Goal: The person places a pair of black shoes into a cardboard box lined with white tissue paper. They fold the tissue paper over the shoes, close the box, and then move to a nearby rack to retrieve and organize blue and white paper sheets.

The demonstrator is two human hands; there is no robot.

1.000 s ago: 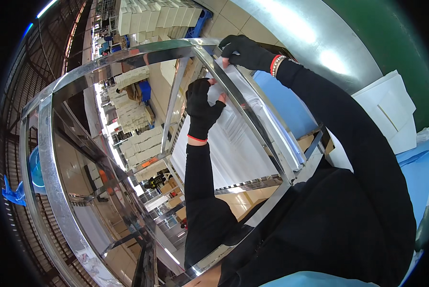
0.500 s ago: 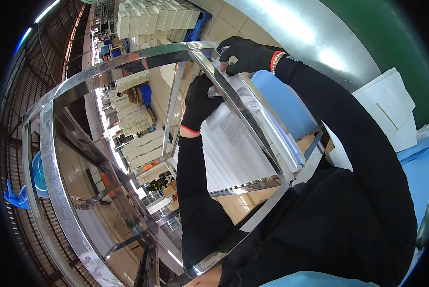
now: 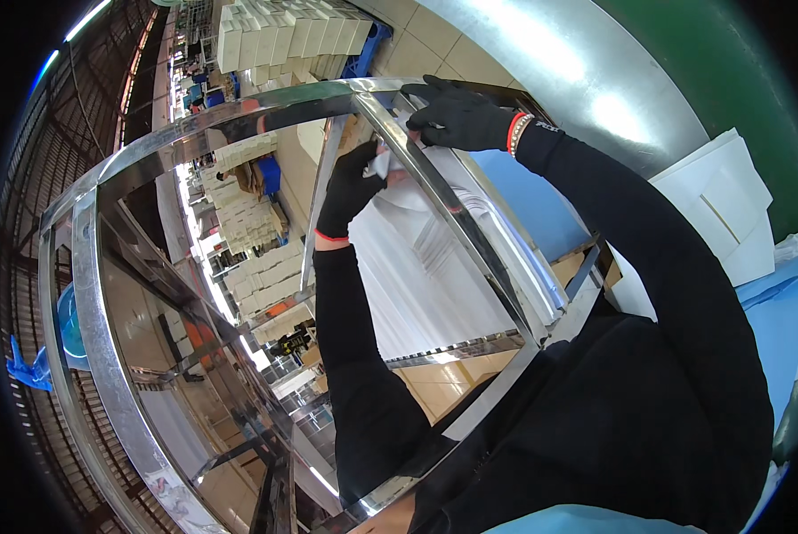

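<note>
- Polished steel frame (image 3: 443, 200): mirror-bright square tubing, fills the view from 9 o'clock up to 1 o'clock and down to 6 o'clock. One diagonal bar runs from about 12 o'clock toward the centre-right.
- Right hand (image 3: 459, 116), black glove with a red cuff band, at 12 o'clock. It lies over the top of the diagonal bar near the frame's upper corner, fingers curled down onto the metal, gripping it.
- Left hand (image 3: 350, 187), black glove with a red cuff, just left of and below the right hand, at about 11 o'clock from centre. Fingers are closed, pinching a small white cloth (image 3: 383, 165) against the inner side of the same bar.
- Both arms in black sleeves; the left forearm passes through the frame opening.
- White corrugated sheet (image 3: 417, 276) lies behind the frame, near centre.
- Blue panel (image 3: 532, 200) at 2 o'clock, just beyond the bar.
- White flat cartons (image 3: 728, 205) at 3 o'clock, well apart from the hands.
- Stacked white boxes (image 3: 283, 31) at 11 o'clock, far off.
</note>
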